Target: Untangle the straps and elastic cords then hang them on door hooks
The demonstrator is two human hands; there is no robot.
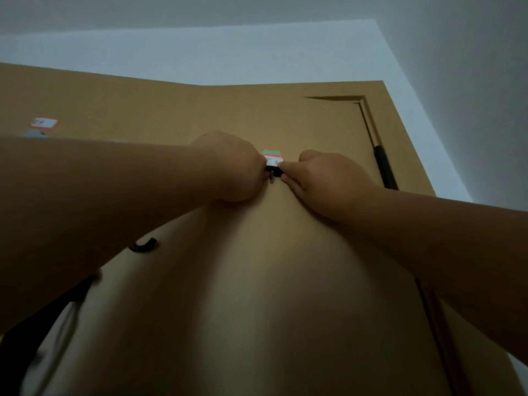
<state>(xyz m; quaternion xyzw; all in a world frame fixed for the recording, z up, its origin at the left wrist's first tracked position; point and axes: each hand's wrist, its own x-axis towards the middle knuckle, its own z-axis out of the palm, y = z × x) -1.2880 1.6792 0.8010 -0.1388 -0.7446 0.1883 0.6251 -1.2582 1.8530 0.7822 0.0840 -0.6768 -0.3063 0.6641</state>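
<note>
Head cam: both hands up at adhesive door hook (273, 160) on wooden door (257, 281). Left hand (228, 167) & right hand (320, 181) each pinch black strap (273, 168), stretched across the hook's metal prong. Second hook (44, 123) far left.

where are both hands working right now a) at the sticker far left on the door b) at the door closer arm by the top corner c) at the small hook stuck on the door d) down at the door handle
c: the left hand and right hand meet at the small hook on the door, pinching a black strap there.
</note>
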